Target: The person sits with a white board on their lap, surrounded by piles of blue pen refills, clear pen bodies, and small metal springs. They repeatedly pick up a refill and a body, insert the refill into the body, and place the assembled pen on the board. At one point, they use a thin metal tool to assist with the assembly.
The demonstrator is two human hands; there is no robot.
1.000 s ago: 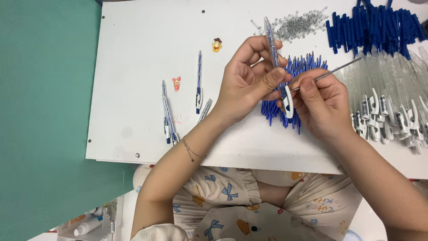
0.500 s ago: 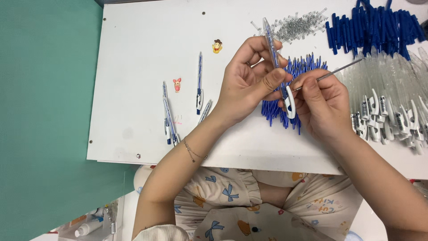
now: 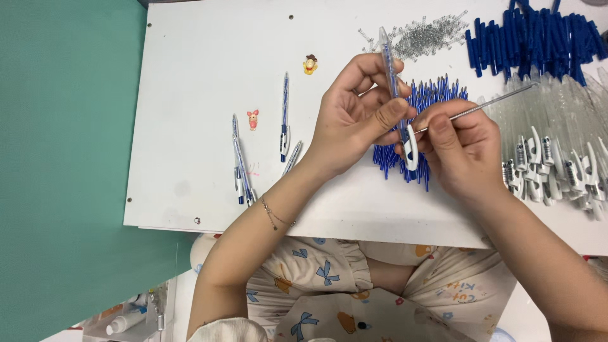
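Above the desk's (image 3: 190, 95) near edge, our left hand (image 3: 354, 120) pinches the clear pen barrel (image 3: 392, 76) upright while our right hand (image 3: 462, 149) closes on a thin metal rod (image 3: 487, 104) (keep it aligned with the white clip end (image 3: 411, 149)), steady, over the blue refills (image 3: 424, 101).

White table (image 3: 202, 57) carries pens (image 3: 284, 117), refills (image 3: 424, 101), springs (image 3: 427, 37).

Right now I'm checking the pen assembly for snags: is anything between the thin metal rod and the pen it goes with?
Nothing visible. The left hand holds the clear pen upright over the blue refills; the right hand pinches the metal rod, whose inner end meets the pen near its white clip.
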